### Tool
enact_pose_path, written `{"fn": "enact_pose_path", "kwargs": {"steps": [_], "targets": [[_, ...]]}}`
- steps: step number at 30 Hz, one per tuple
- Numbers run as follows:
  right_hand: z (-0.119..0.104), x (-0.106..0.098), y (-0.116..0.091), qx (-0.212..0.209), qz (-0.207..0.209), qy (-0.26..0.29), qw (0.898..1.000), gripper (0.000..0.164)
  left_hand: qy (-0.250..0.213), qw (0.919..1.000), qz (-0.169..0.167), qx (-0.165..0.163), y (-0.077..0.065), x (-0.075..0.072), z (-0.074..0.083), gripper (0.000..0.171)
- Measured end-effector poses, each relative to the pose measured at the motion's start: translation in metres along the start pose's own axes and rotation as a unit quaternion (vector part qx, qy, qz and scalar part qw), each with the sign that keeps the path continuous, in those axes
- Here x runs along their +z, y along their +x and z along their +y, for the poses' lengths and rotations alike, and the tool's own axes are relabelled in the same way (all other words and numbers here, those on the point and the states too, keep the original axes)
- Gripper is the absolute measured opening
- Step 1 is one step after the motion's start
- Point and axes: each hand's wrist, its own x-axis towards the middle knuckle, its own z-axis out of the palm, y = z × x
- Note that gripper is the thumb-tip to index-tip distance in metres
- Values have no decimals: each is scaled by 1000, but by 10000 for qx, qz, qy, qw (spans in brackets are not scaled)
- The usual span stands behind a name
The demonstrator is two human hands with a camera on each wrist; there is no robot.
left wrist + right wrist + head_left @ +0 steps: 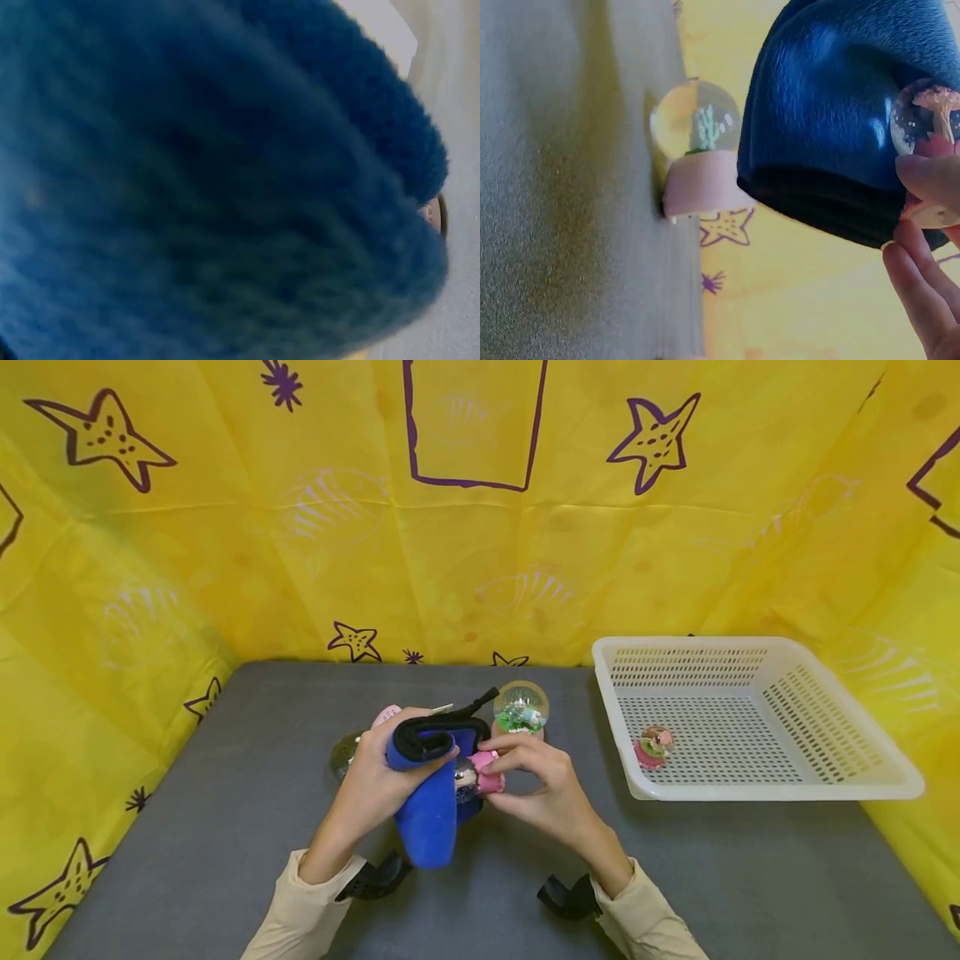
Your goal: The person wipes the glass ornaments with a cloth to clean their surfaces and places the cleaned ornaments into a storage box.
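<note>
My left hand (375,789) grips a folded blue cloth (427,827) with black edging. Between my right hand's (551,785) thumb and fingers is a small snow globe (491,772) with a pink base. A pinkish mushroom shape stands inside its clear ball (934,112), which lies against the cloth. Blue cloth (225,187) fills most of the left wrist view, hiding the left fingers there. Just behind the hands stands a larger snow globe (521,706) with a green cactus figure and a pale pink base (705,184).
At the right, a white perforated basket (750,792) holds one small snow globe (654,747) with a pink base. A dark round object (343,756) and a pink piece (387,716) are partly hidden behind the left hand. Yellow patterned fabric (480,543) hangs behind the grey table (225,827).
</note>
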Motion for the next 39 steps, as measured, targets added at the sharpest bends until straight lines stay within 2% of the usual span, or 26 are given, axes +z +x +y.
{"fn": "enact_pose_path", "kwargs": {"steps": [6, 11, 17, 20, 25, 27, 29, 34, 39], "targets": [[-2, -1, -3, 607, 98, 1095, 9921, 34, -145, 9997, -174, 58, -1, -3, 1, 45], [-1, -1, -5, 846, 102, 1477, 9854, 37, -54, 9999, -149, -61, 0, -4, 2, 44], [-4, -3, -4, 1225, 294, 1970, 9723, 44, 53, 9997, -11, -234, 0, -3, 2, 45], [-5, -4, -3, 1387, 427, 1927, 9705, 45, -127, 9997, -175, -80, -1, -4, 1, 48], [-6, -3, -1, 1443, 504, 1172, 9813, 47, -493, 9946, -837, 353, -2, -3, 0, 55], [-5, -2, -1, 1429, 472, 873, 9847, 47, -449, 9927, -1041, 412, -1, -2, 0, 62], [-5, -2, -1, 1559, 451, 752, 9839, 46, -210, 9922, -1168, 372, -2, -1, 0, 71], [-6, -3, -3, 2009, 441, 983, 9737, 38, 463, 9901, -1289, 297, -2, 3, 0, 83], [-5, -5, -4, 2067, 266, 1586, 9651, 21, 545, 9898, -1188, 558, -2, 8, -1, 84]]}}
